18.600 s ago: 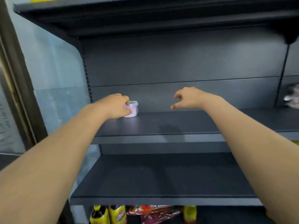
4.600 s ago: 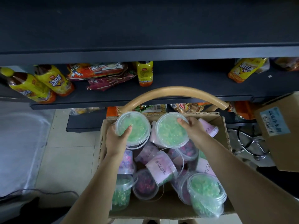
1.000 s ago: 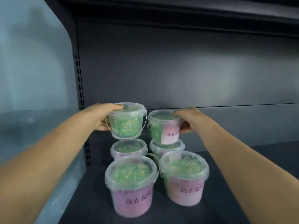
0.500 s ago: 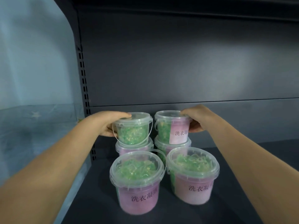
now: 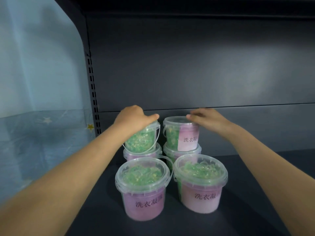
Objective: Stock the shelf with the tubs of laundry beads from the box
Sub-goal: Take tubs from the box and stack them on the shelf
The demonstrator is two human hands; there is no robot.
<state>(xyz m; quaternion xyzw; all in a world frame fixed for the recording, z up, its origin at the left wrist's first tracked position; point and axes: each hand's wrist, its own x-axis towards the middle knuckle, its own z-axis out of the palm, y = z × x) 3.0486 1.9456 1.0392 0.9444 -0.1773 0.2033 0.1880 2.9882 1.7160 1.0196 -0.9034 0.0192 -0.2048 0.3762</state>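
Several clear tubs of green laundry beads with pink labels stand at the left end of the dark shelf (image 5: 252,193). Two are in front, the front left tub (image 5: 143,200) and the front right tub (image 5: 201,195). Behind them are two stacks of two. My left hand (image 5: 134,117) is curled over the lid of the upper left tub (image 5: 141,142), which sits on a lower tub (image 5: 141,155). My right hand (image 5: 207,119) lies with its fingertips on the lid of the upper right tub (image 5: 180,133), not gripping it. The box is out of view.
The shelf's dark back panel (image 5: 187,65) rises just behind the stacks. A slotted upright (image 5: 92,92) and a pale blue sheet (image 5: 42,82) close off the left side. Bare shelf surface stretches to the right of the tubs.
Both hands have slid from the sides of the upper tubs up onto their lids. The two upper tubs now sit on the rear tubs. The view has moved a little closer.
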